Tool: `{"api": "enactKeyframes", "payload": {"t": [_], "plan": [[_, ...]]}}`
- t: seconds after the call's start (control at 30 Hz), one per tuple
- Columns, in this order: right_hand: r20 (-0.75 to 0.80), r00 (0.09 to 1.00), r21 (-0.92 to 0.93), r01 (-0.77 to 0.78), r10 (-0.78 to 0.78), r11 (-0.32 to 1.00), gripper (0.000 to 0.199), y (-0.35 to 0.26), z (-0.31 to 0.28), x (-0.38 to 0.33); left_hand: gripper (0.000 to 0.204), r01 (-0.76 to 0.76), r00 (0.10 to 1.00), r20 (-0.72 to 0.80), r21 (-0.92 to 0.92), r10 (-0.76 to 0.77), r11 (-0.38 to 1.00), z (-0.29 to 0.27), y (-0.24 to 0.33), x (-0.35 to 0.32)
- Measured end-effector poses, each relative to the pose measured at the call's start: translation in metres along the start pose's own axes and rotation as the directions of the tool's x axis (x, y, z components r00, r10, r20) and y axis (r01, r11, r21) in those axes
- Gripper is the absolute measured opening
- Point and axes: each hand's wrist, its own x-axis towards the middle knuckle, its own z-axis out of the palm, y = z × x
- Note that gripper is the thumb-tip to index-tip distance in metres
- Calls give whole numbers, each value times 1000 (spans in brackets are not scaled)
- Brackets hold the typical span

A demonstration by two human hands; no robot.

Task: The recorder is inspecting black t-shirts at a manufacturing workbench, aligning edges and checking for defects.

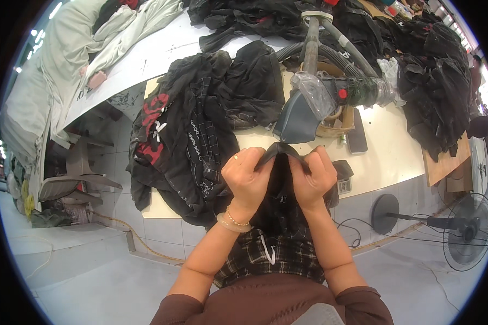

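A black cloth garment hangs between my hands over my lap, its upper edge pulled apart. My left hand has its fingers closed on the left side of that edge. On the right side, my right hand grips the same edge. The cloth between them arches up at the middle, just below a dark grey nozzle wrapped in clear plastic on a jointed arm. Left of my hands, black garments with red and white prints lie heaped on the table and droop over its near edge.
The cream table bears a cardboard box, a dark flat phone-like object and a small device. More black garments pile at the right. A fan stands right; a grey chair is left.
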Motion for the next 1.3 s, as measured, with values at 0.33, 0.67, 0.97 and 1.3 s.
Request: {"api": "enactKeyframes", "payload": {"t": [0.33,0.67,0.97,1.3], "plan": [[0,999,9,-33,33,999,34,-6,1,2,19,119,993,26,-70,-118,990,-2,1,5],[0,999,25,-52,52,998,32,-7,2,4,19,145,989,27,-76,-143,987,-1,1,5],[-15,997,58,-76,77,995,30,-9,3,6,19,182,983,16,-103,-181,978,-1,4,3],[21,991,74,-135,134,988,29,-14,-2,4,19,239,971,61,-126,-233,963,-6,11,4]]}}
